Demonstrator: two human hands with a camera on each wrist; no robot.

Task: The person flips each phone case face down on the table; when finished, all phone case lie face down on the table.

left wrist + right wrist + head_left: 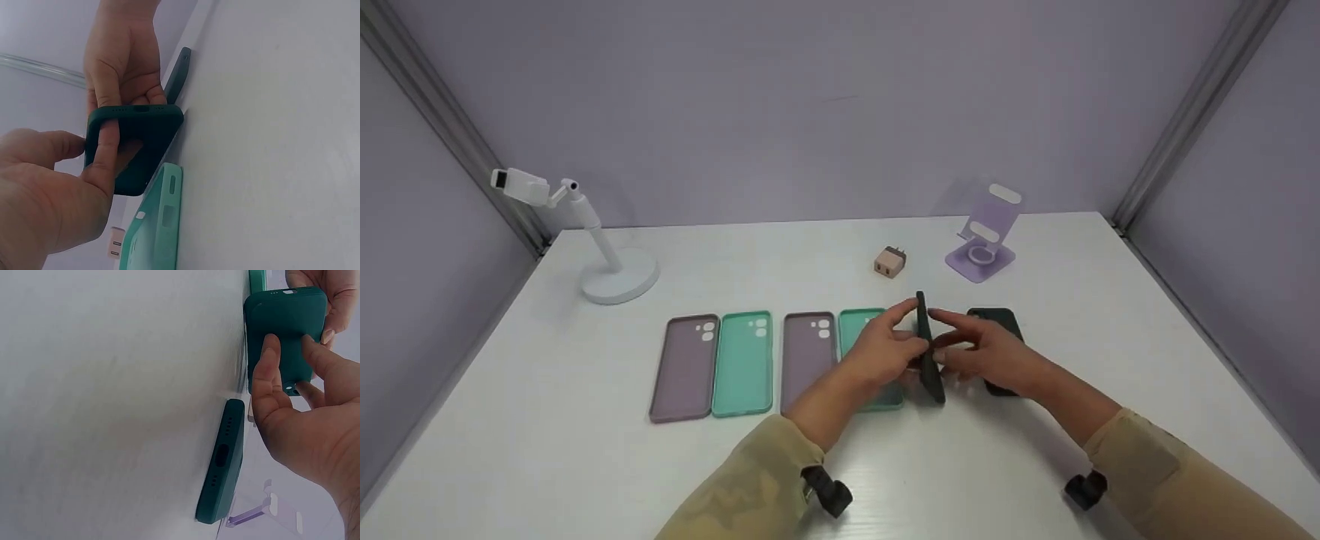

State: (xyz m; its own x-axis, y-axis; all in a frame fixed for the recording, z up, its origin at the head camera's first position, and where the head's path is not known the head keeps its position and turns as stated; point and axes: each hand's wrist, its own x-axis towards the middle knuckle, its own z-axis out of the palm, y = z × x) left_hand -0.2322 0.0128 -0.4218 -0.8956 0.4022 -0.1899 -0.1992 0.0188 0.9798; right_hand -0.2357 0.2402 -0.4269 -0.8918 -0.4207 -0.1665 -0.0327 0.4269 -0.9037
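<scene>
A dark green phone case (925,349) stands on its long edge, held above the table between the two hands. My left hand (883,349) grips it from the left, one digit at its rim and another across its inner side in the left wrist view. On the right, my right hand (986,349) touches the outer back with its fingertips, spread over the back (287,318) in the right wrist view. Another dark green case (222,464) lies on the table under the right hand. A turquoise case (160,219) lies below the left hand, partly hidden in the head view.
Purple cases (684,367) and a turquoise case (743,364) lie in a row to the left. Behind are a pink charger plug (889,262), a purple phone stand (994,217) and a white stand (619,277). Walls border the white table (547,390).
</scene>
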